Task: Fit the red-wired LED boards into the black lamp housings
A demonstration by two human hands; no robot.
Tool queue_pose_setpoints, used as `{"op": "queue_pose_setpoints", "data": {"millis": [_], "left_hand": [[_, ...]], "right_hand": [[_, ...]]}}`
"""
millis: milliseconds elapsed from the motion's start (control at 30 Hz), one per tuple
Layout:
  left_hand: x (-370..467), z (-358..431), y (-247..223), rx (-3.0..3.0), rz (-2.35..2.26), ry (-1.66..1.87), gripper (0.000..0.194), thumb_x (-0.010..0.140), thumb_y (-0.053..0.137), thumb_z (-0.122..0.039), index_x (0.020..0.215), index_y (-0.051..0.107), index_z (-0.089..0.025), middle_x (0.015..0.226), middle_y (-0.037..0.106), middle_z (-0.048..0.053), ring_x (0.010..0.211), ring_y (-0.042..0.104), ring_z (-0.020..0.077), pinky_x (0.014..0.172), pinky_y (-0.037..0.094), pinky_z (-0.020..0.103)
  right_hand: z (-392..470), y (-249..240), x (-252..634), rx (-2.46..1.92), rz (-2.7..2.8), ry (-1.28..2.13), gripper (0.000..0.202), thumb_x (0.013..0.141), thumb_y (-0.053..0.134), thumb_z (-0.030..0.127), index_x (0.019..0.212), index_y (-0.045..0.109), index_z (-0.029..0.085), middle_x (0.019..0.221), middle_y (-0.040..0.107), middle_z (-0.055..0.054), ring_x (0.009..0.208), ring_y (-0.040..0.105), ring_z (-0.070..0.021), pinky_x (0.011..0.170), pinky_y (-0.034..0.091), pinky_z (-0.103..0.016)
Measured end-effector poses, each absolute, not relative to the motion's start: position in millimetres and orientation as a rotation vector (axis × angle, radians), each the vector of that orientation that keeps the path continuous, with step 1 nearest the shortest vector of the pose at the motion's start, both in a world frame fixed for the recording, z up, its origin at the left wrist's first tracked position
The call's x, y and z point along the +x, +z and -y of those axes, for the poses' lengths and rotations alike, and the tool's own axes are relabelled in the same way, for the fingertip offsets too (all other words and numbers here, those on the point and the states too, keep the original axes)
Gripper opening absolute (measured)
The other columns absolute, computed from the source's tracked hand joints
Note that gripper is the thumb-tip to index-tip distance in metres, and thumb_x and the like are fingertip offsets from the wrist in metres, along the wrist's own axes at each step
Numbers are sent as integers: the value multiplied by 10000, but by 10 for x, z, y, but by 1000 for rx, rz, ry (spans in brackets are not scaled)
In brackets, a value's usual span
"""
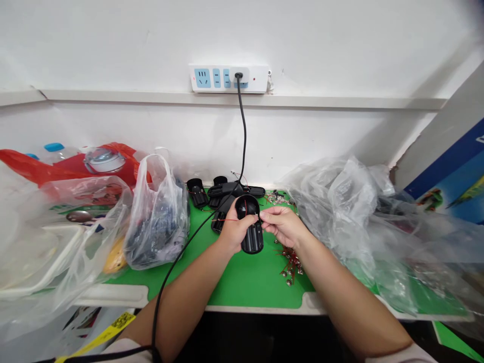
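Observation:
My left hand (233,231) is closed around a black plastic housing (252,241), which has a round hollow top and long slots below. A thin red wire (226,220) sticks out to the left of it. At the housing's right edge, my right hand (282,225) pinches with thumb and forefinger; whatever is between the fingertips is too small to make out. Behind the hands lie several similar black housings (197,193). A pile of small metal parts with red wires (291,262) rests on the green mat below my right hand.
A black cable (196,231) runs from the wall power strip (229,78) down across the mat and over my left forearm. Filled plastic bags (157,217) stand at the left, with a red bag (132,164) behind. Clear plastic bags (351,201) heap at the right.

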State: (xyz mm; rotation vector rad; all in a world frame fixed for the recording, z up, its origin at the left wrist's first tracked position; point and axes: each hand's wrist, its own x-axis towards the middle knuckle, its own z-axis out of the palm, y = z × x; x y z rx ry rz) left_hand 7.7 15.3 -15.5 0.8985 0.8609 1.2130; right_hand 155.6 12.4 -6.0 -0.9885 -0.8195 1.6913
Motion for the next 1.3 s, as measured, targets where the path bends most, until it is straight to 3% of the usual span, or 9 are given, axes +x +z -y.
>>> {"op": "queue_pose_setpoints", "data": {"millis": [233,433,500,633,800,1000,1300], "left_hand": [[71,-153,-157,975,-904,1255,449,615,746,-233,1017,548,-217,760,598,-34,580,582,120,523,518,261],[46,-246,-185,1088,-925,1347,527,625,717,-191,1110,520,-242,798,605,-42,601,569,99,601,504,250],[34,-274,-199,1053,-955,1396,533,610,714,-176,1106,530,-235,823,620,-35,646,587,108,656,508,263],[26,-293,-211,946,-993,1429,520,585,732,-190,1070,547,-214,834,631,-23,680,600,119,707,507,287],[47,-263,-198,917,-1018,1434,445,585,729,-200,994,554,-193,796,623,-22,660,593,121,678,502,281],[85,-184,-173,915,-1066,1417,312,588,702,-202,852,537,-187,700,582,-40,598,563,115,586,477,252],[83,-118,-158,928,-1078,1409,300,608,691,-186,873,549,-185,682,564,-53,572,529,88,573,464,223]], "right_hand": [[-118,-81,1509,-1040,841,1652,312,502,901,334,671,712,151,531,641,-14,451,584,-85,426,508,-156],[-35,-140,1351,-1137,1270,1169,285,766,686,450,705,723,174,507,565,12,431,486,-108,440,429,-250],[3,-161,1293,-1116,1410,957,279,825,617,422,727,732,187,631,617,-19,554,548,-141,550,474,-280],[45,-243,1196,-1058,1455,823,256,865,568,344,1015,727,210,949,695,-66,848,629,-196,788,513,-323],[56,-382,1116,-1029,1332,842,309,864,568,337,1107,699,197,1065,710,-77,930,658,-214,846,533,-365],[138,-396,1049,-1024,1298,617,241,872,556,291,986,735,178,880,719,-78,757,660,-183,699,557,-312],[196,-360,1074,-973,1480,402,226,907,504,213,985,713,173,782,667,-69,710,618,-175,677,524,-320]]}}
